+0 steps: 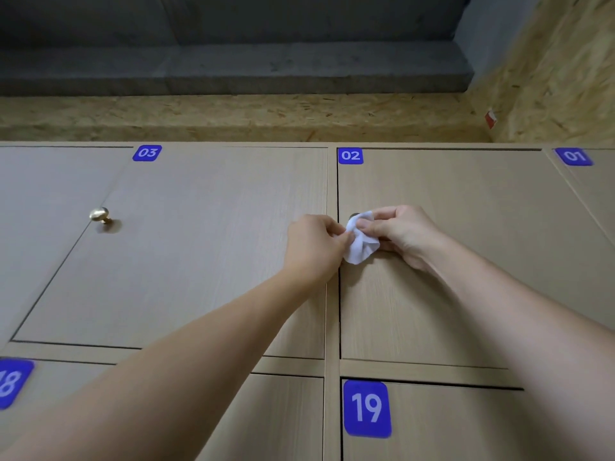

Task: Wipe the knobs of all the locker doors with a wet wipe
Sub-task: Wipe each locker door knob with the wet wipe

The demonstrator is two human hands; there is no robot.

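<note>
Fingers curled on both sides, pinching the white wet wipe point(361, 239) between them. Far left, the brass knob point(100, 216) on door 03 point(199, 247) stands bare, well apart from the action. Moving across, the left hand point(314, 246) grips the wipe's left edge right at the seam between doors. The wipe is bunched over the knob of door 02 point(466, 261), which barely peeks out dark at its top. The right hand point(404, 236) clamps it from the other side.
</note>
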